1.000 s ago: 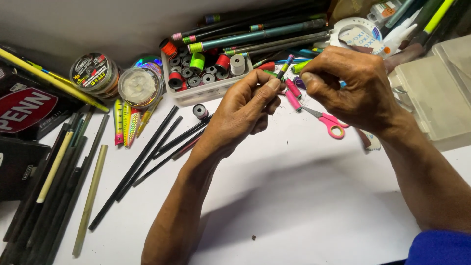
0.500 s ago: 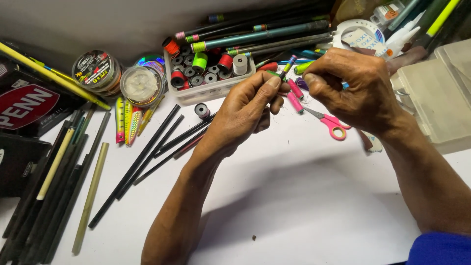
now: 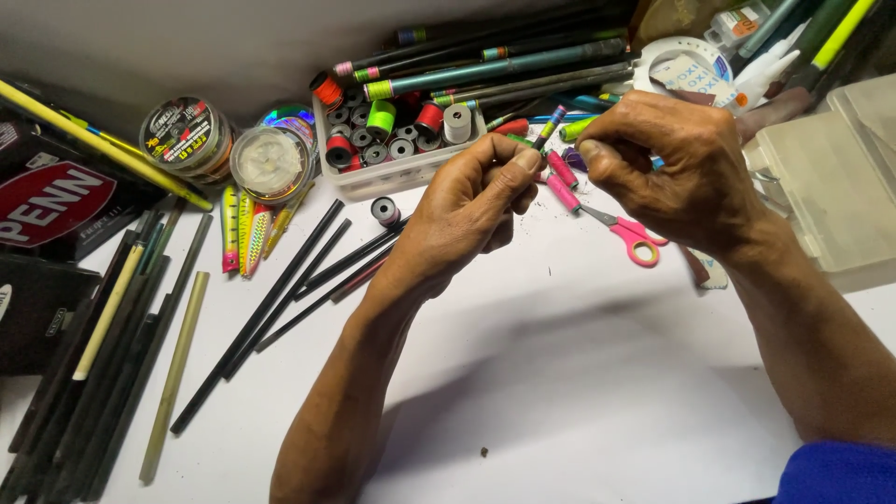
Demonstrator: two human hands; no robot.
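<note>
My left hand point(image 3: 467, 210) pinches a thin rod piece point(image 3: 549, 126) with coloured thread bands, tilted up to the right, above the white table point(image 3: 560, 392). My right hand point(image 3: 677, 168) is closed just right of it, fingertips pinched near the rod's tip; what they hold is too small to tell. Pink-handled scissors point(image 3: 627, 231) lie on the table under my right hand. Behind my hands stands a white tray point(image 3: 397, 177) with several thread spools.
Several dark rod blanks point(image 3: 280, 294) lie at the left of the table, with colourful lures point(image 3: 245, 229) and two round line spools point(image 3: 224, 149). Long rods lie behind the tray. A clear plastic box point(image 3: 835, 182) stands at the right. A tape roll point(image 3: 691, 61) is at the back.
Both hands have stayed nearly in place; my right hand's fingers have shifted slightly beside the rod tip.
</note>
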